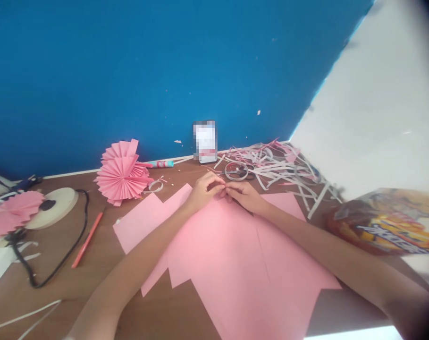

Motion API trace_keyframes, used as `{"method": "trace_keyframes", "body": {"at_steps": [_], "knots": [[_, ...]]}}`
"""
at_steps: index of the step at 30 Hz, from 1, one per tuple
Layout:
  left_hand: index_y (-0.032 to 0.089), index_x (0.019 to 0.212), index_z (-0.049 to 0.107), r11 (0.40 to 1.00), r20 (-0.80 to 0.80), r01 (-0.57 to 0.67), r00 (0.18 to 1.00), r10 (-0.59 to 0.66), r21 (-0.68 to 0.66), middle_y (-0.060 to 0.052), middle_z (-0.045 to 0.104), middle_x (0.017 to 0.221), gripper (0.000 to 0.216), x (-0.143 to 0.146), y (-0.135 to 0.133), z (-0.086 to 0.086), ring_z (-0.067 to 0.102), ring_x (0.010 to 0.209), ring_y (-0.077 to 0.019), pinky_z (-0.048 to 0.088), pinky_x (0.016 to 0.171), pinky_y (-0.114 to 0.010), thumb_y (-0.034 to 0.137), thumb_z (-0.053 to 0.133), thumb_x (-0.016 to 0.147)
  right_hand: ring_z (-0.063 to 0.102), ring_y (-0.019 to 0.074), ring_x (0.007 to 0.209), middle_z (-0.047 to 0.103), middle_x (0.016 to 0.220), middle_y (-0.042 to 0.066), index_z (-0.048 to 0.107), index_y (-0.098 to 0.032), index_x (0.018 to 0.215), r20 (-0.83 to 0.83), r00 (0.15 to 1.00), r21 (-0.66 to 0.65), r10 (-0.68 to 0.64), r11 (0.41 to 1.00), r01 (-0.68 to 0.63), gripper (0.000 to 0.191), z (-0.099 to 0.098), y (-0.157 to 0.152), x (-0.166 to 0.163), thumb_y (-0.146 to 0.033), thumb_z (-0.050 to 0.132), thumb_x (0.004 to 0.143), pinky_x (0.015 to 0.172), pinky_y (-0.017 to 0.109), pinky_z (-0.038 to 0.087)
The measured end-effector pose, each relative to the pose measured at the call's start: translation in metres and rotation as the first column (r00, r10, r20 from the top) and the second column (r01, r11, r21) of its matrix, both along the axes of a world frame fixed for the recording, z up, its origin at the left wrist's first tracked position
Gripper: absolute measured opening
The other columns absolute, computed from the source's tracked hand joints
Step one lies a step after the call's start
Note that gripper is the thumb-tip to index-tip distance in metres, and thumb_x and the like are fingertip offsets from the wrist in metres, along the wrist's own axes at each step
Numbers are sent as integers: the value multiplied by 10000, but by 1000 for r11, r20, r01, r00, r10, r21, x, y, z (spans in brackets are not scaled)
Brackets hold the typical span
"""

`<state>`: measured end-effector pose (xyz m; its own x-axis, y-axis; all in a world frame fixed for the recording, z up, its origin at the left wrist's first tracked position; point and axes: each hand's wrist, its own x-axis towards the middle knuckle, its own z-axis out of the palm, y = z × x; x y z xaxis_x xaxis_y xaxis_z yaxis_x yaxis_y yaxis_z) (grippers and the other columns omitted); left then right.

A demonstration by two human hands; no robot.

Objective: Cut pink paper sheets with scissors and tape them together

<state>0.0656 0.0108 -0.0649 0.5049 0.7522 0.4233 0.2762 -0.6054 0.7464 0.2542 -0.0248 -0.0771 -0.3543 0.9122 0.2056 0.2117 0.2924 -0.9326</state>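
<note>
Large pink paper sheets (231, 264) lie overlapping at different angles on the brown table. At the far edge of the top sheet, my left hand (205, 192) and my right hand (248, 196) meet with fingertips pinched together. Both hands appear closed on that edge of the sheet, though the fingers hide the exact spot they grip. Farther left stands a pink pleated paper fan (122, 174), with a teal and red glue stick (163, 164) lying behind it. Beyond my right hand are scissors (249, 172), partly covered by paper strips.
A heap of white and pink paper strips (271, 163) spreads along the wall. A phone (205, 141) leans upright there. To the left are a red pen (88, 240), a black cable (63, 271), a cream disc (56, 208) and another pleated fan (14, 215). A plastic-wrapped packet (394, 226) sits right.
</note>
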Motion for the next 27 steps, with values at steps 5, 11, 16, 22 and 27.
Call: {"method": "trace_keyframes", "body": {"at_steps": [5,11,16,22,27], "knots": [[196,852,611,966,-166,-107,975,149,234,-42,568,877,238,6,-10,-2,543,824,-138,400,753,-255,282,405,935,564,124,601,687,810,37,676,-169,993,-118,992,-103,39,993,-52,263,1,-1,0,-318,501,865,644,278,457],[197,685,433,902,-156,-402,892,425,160,26,430,582,237,-7,6,0,429,561,-124,316,577,-259,174,331,899,529,105,548,669,738,28,671,-163,944,-165,980,-159,-109,984,83,235,3,-1,-2,-297,515,832,519,242,397],[197,578,293,838,-135,-545,828,544,34,41,327,507,276,-22,30,4,347,508,-111,231,527,-272,160,347,846,522,106,514,642,648,15,641,-165,947,-197,966,-220,-167,968,122,237,4,0,-2,-316,496,836,474,231,353],[191,584,412,848,-99,-530,843,529,20,30,447,503,371,-27,35,5,436,513,-118,310,548,-256,341,340,915,511,104,508,607,618,-4,612,-175,946,-188,968,-195,-169,972,132,236,5,-1,-2,-343,468,863,480,230,345],[180,776,631,867,-25,-489,872,489,-96,-20,700,777,257,-31,39,-2,605,618,-133,446,576,-232,350,458,861,438,94,471,476,491,-41,516,-186,661,-97,978,-51,-184,982,180,378,6,-5,-2,-446,407,913,503,236,334]]}}
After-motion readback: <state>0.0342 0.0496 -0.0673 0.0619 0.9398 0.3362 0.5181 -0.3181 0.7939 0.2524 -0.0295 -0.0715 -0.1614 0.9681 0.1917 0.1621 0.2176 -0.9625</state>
